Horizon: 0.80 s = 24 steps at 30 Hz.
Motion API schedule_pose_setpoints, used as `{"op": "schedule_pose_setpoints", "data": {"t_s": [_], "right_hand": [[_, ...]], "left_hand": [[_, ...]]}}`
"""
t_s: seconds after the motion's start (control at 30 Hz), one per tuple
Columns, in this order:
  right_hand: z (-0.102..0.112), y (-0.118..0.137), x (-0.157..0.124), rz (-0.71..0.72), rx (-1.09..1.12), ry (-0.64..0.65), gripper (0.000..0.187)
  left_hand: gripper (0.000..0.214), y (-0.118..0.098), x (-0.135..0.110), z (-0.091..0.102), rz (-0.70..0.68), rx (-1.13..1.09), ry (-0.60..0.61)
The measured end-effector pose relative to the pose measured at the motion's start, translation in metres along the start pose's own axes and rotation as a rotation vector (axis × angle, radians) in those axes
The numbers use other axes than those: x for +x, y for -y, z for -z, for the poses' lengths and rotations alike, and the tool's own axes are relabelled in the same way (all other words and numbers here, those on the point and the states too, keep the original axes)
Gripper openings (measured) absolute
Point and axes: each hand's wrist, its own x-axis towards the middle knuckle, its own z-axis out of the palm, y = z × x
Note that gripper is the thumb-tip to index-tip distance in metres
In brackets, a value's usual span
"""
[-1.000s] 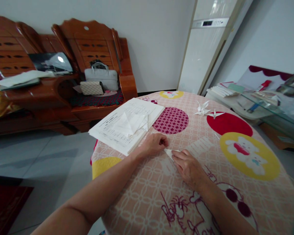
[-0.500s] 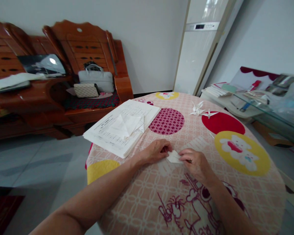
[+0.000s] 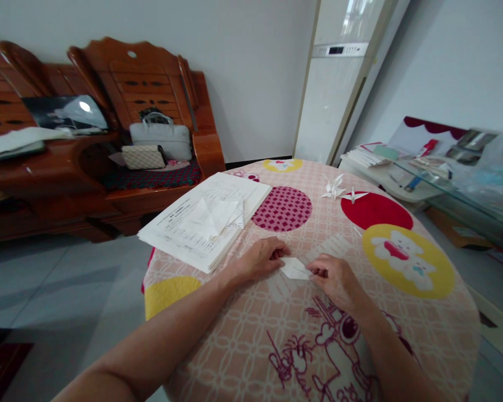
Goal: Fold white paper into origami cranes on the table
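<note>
A small piece of folded white paper (image 3: 294,269) lies between my hands, low over the patterned tablecloth (image 3: 235,335). My left hand (image 3: 265,257) grips its left end with curled fingers. At the right end, my right hand (image 3: 330,274) pinches the paper's tip between thumb and fingers. Two white paper cranes, one a fuller folded crane (image 3: 332,187) and one a flatter crane (image 3: 354,195), stand further back on the cloth. To the left, loose folded paper sheets (image 3: 212,216) rest on a stack of printed papers (image 3: 180,245).
A wooden armchair (image 3: 138,72) behind the table holds a grey handbag (image 3: 161,138) and a quilted cream purse (image 3: 142,157). A tall white air conditioner (image 3: 324,106) stands at the back. On the right is a glass-topped side table (image 3: 448,187) with papers and plastic bags.
The hands have drawn slightly apart, and more of the folded paper shows between them. The whole view has shifted a little.
</note>
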Motion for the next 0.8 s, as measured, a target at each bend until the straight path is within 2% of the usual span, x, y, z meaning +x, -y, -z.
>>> {"op": "schedule_pose_setpoints", "data": {"t_s": [0.17,0.33,0.57,0.8], "right_hand": [[-0.003,0.005,-0.001,0.068,-0.106,-0.007,0.017],[-0.014,0.010,-0.004,0.202,-0.234,-0.040,0.024],[-0.014,0.013,-0.005,0.278,-0.250,0.018,0.018],[-0.012,0.010,-0.005,0.363,-0.317,0.039,0.021]], "left_hand": [[0.032,-0.005,-0.002,-0.001,-0.123,0.033,-0.021],[0.031,-0.004,-0.003,0.003,-0.262,0.044,0.084],[0.030,-0.002,-0.004,0.012,-0.294,-0.010,0.166],[0.032,0.002,-0.002,0.011,-0.235,-0.032,0.144]]}}
